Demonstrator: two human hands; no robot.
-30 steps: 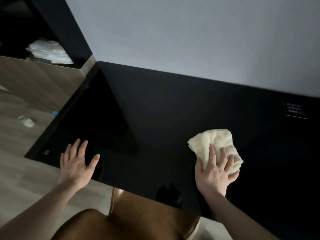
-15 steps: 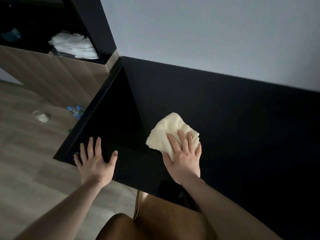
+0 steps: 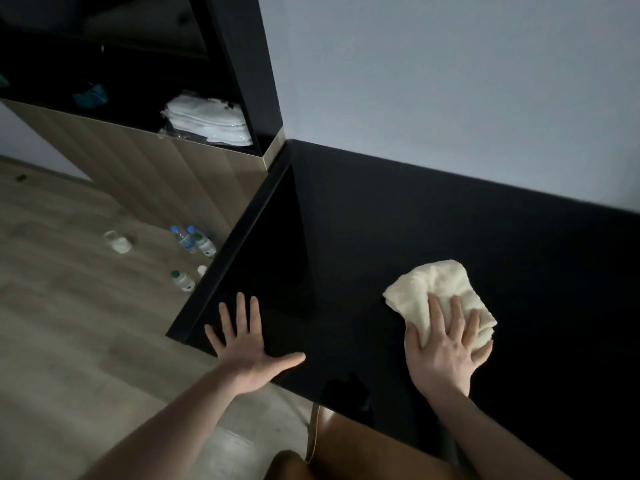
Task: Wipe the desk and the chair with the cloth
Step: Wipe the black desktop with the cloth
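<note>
Evidently you press the cloth (image 3: 440, 292) flat under the straight fingers of your right hand (image 3: 446, 351) at 4 o'clock on the desk (image 3: 381, 220) to wipe it, while your left hand (image 3: 242, 351), spread wide at 7 o'clock on the near edge, braces you.

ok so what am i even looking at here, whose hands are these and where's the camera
There is no machine here. A person wears one wide-angle camera on the head, looking forward and down, so you see their own arms. The left hand lies flat with spread fingers near the front left corner of the black desk. The right hand presses a cream cloth onto the desk, fingers on top of it. A brown chair shows at the bottom edge. Water bottles stand on the floor beside the desk.
</note>
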